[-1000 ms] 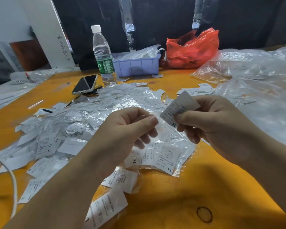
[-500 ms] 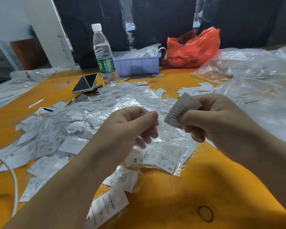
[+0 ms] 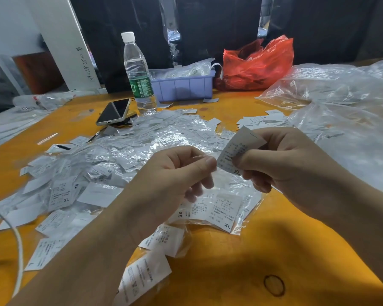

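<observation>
1. Pinching an XL label (image 3: 241,149) between thumb and forefinger, the right hand (image 3: 296,171) holds it raised over the near-right edge of the heap, print toward the camera.
2. The left hand (image 3: 170,180) sits just left of the label, thumb pressed to forefinger on what looks like a sliver of clear film (image 3: 197,156), though it is too thin to be sure. The hands are close but not touching.
3. One label seems to be handled singly, either parted from a clear sleeve or slipped into one; I cannot tell which.
4. Most of the work looks still ahead — a broad heap of labels and sleeves (image 3: 119,155), XS and XL mixed, covers the orange table (image 3: 230,272) from near left to middle.
5. A small stack of loose labels (image 3: 261,119) lies far right of the heap — possibly the finished ones.
6. Farther off stand a phone (image 3: 114,111), a water bottle (image 3: 137,71), a lilac tray (image 3: 184,87) and a red bag (image 3: 259,62), with big clear bags (image 3: 341,107) at the right.
</observation>
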`<state>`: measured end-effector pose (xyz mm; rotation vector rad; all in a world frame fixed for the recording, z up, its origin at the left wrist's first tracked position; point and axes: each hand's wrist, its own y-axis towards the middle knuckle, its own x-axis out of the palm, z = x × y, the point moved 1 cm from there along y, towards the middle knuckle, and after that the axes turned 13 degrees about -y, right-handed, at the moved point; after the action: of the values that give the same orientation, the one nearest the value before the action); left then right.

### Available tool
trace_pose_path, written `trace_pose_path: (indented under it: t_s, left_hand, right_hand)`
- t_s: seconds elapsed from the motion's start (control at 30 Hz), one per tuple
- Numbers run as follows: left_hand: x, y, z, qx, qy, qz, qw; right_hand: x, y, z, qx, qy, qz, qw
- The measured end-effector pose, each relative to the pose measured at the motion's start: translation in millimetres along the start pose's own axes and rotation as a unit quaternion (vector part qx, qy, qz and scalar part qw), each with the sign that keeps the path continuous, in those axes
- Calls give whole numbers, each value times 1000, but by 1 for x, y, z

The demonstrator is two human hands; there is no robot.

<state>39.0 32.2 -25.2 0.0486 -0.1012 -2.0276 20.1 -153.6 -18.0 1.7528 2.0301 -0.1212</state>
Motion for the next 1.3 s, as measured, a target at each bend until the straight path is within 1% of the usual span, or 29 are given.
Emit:
trace_pose_path:
  t_s: [0.1,0.23,0.4,0.47,0.57,0.63,1.03,1.3]
  left_hand:
    - [0,0,-1,6,2,4,1000]
    - [-1,-1,-1,6,-3,1,1000]
    - [-3,0,1,14,-19,8,1000]
    - [-3,-1,2,13,-21,7,1000]
    - [-2,0,2,11,-20,9,1000]
    - [-2,0,1,9,-14,12,1000]
    - [-1,-1,-2,4,2,3,1000]
    - [-1,0,-4,6,38,0,999]
  right_hand:
    - [0,0,0,-2,5,0,1000]
    - [-1,-1,0,0,-4,21,1000]
    - [-5,1,1,20,-28,72,997]
    - [-5,1,1,24,-31,63,997]
    - [-2,0,-2,25,-6,20,999]
    - [-2,0,-2,27,8,9,1000]
    - [2,0,0,25,28,-9,999]
    - [6,-1,0,22,50,-17,998]
